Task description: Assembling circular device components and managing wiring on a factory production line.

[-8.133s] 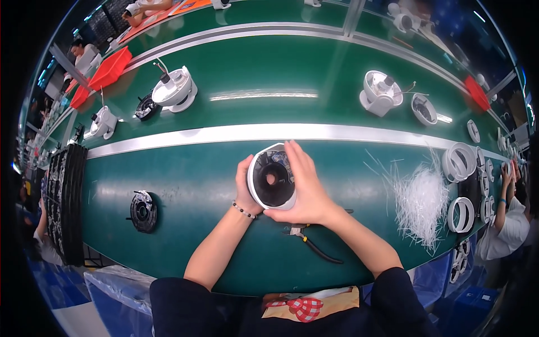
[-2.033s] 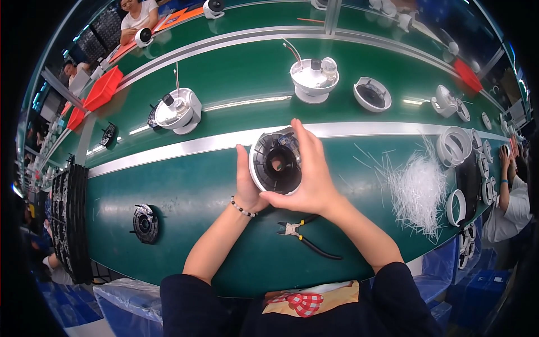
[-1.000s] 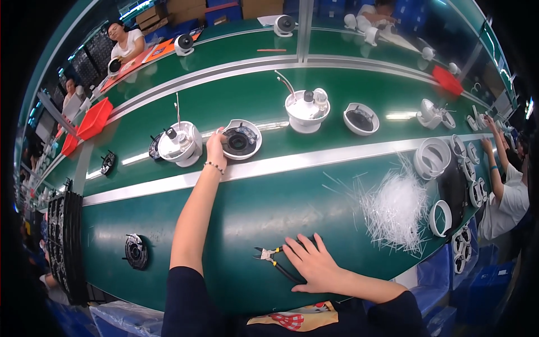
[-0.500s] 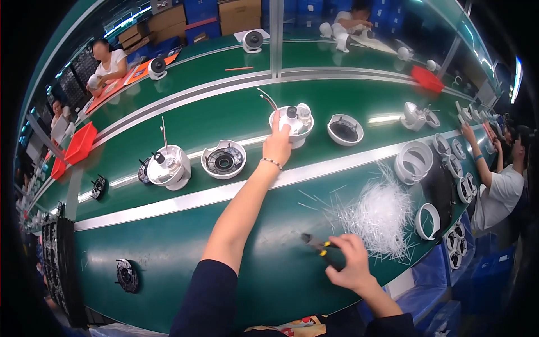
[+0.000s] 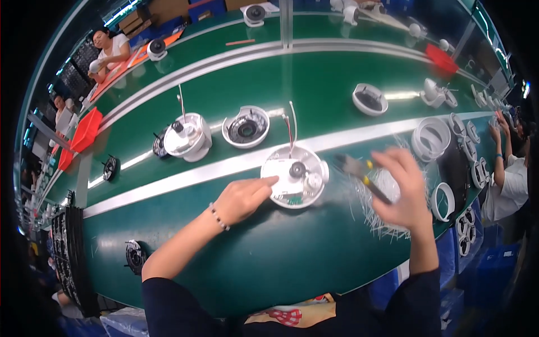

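Observation:
In front of me on the near green worktop is a round white camera housing (image 5: 296, 200), with a circuit board, a black round part and thin wires standing up from it. My left hand (image 5: 244, 197) grips its left rim, the fingers reaching over the edge. To the right, my right hand (image 5: 403, 188) holds cutting pliers (image 5: 359, 171) with black and yellow handles. Their jaws point left toward the housing but stay apart from it; they are blurred by motion. Behind the pliers lies a pile of clear plastic strips (image 5: 387, 216).
Beyond a metal strip, the belt carries another white housing (image 5: 195, 147), an open white shell (image 5: 246, 145) and a further shell (image 5: 370, 106). White rings (image 5: 443, 202) stand right. A black round part (image 5: 135, 257) lies left, near stacked black trays (image 5: 64, 264). Co-workers sit around.
My left hand has brought the white housing off the belt onto the near worktop. My right hand has moved up and right with the cutting pliers. The whole view has shifted.

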Demonstrator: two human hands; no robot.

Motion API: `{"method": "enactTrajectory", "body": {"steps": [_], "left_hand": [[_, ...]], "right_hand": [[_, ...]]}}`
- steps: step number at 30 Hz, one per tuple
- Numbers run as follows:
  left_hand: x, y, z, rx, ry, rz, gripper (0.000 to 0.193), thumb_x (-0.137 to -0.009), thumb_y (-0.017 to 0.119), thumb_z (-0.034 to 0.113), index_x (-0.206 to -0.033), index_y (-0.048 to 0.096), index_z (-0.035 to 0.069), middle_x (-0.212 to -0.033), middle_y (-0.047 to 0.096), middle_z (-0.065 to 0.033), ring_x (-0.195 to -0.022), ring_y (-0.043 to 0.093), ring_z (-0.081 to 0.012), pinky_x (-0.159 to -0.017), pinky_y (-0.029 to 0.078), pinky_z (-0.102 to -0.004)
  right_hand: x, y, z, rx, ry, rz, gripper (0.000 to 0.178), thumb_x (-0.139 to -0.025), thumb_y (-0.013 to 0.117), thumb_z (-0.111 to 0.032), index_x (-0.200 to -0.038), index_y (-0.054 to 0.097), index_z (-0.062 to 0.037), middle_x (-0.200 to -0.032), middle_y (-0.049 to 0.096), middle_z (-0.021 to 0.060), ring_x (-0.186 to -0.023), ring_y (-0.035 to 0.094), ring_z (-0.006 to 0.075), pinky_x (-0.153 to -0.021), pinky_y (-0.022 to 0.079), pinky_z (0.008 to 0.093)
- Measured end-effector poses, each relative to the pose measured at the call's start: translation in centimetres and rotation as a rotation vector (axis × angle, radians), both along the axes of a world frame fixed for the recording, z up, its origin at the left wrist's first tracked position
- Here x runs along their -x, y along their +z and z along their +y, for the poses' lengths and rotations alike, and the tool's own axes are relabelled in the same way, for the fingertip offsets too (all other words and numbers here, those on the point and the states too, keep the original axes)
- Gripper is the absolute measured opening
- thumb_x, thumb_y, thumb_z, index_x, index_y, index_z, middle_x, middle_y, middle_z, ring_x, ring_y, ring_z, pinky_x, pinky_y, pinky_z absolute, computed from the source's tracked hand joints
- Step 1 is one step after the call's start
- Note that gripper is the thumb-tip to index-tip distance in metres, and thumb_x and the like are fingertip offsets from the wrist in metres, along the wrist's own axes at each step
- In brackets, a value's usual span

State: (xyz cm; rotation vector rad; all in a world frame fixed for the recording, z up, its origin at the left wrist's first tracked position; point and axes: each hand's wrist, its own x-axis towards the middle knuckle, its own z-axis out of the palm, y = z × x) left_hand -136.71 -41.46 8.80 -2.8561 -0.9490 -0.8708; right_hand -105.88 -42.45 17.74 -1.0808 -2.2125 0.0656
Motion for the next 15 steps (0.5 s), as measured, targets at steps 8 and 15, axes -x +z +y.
{"method": "enactTrajectory", "body": {"steps": [8, 15], "left_hand": [[1.0, 2.0, -4.4, 0.168, 0.004, -0.173, 0.029, -0.067, 0.071, 0.016, -0.089, 0.058, 0.003, -0.095, 0.062, -0.0106, -0.07, 0.062, -0.0249, -0.057, 0.051, -0.0298], [0.4, 1.2, -2.7, 0.153, 0.379, -0.145, 0.015, -0.07, 0.065, 0.012, -0.081, 0.059, 0.004, -0.075, 0.062, -0.0085, -0.061, 0.059, -0.0254, -0.057, 0.047, -0.0328]], "right_hand": [[5.1, -1.0, 3.7, 0.028, 0.284, -0.405, 0.051, -0.048, 0.062, -0.002, -0.099, 0.055, 0.0004, -0.087, 0.048, 0.0113, -0.08, 0.048, 0.0271, -0.07, 0.039, 0.0345], [7.5, -1.1, 3.1, -0.024, 0.257, -0.571, 0.047, -0.051, 0.059, -0.001, -0.098, 0.055, 0.0018, -0.086, 0.046, 0.0099, -0.079, 0.045, 0.0248, -0.067, 0.036, 0.0329]]}}
